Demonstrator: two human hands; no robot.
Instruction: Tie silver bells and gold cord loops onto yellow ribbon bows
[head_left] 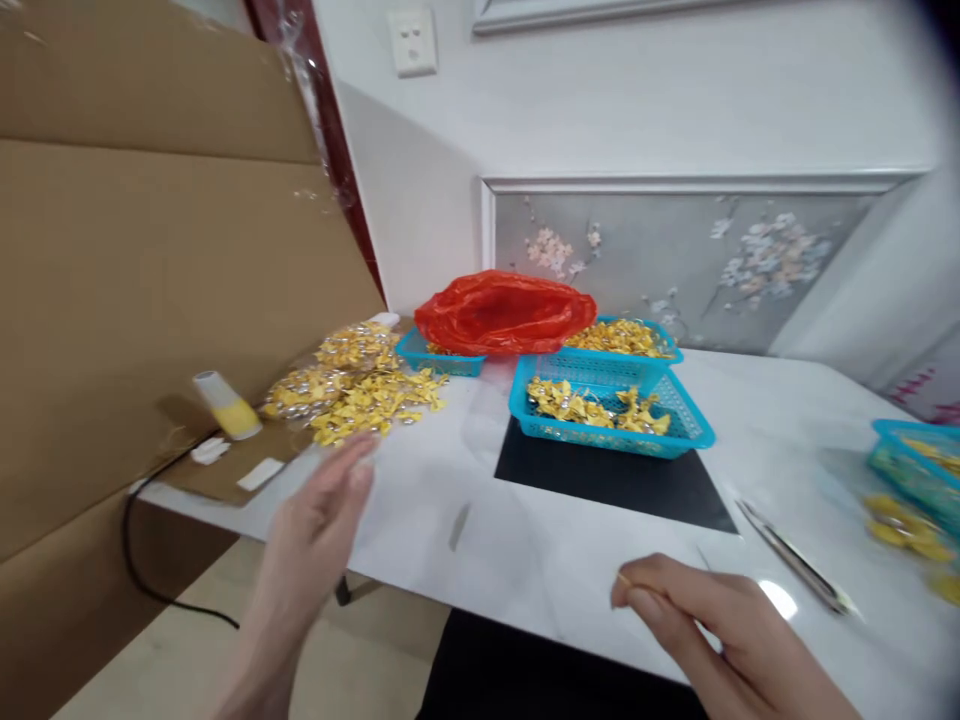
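My left hand (319,515) reaches toward a loose pile of yellow flower-like pieces with silvery beads (375,400) at the left of the table. Its fingers are stretched out, slightly blurred, with nothing visible between thumb and fingers. At the front right, my right hand (697,620) pinches a thin gold-coloured piece (624,579) between thumb and forefinger; only a short bit of it shows. A pair of tweezers (795,560) lies just beyond that hand. In the middle, a blue plastic basket (611,435) with several yellow pieces stands on a black mat (615,490).
Behind stand two more blue baskets, one partly under a red plastic bag (502,312). Clear bags of yellow pieces (307,388) and a white-yellow tube (227,405) sit by a large cardboard sheet (150,260). Another blue basket (915,475) and yellow flowers (907,528) are at right.
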